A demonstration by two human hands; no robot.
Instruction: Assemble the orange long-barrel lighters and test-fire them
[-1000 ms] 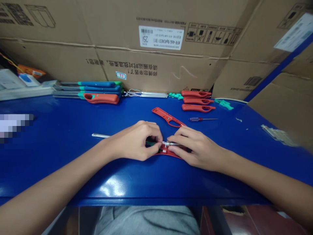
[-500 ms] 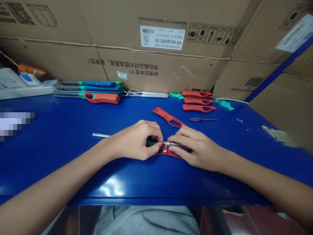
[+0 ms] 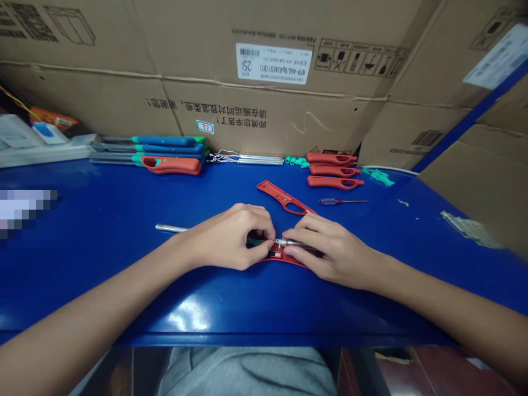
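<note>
Hands [image 3: 280, 242] unmoved, one red shell [image 3: 284, 255], three spare shells [image 3: 333, 171]

Along the back of the blue table [image 3: 103, 220]: stacked lighters [image 3: 165, 149] with teal and red handles, thin metal rods with wires [image 3: 247, 159], small green caps [image 3: 297, 161], three red shells [image 3: 334, 170]. Nearer the middle, a lone red shell [image 3: 284, 198], beside it a small screwdriver [image 3: 340, 201]. Green clips [image 3: 379, 176] at right. Cardboard boxes [image 3: 264, 71] behind, white label [image 3: 273, 63] upside down.
</note>
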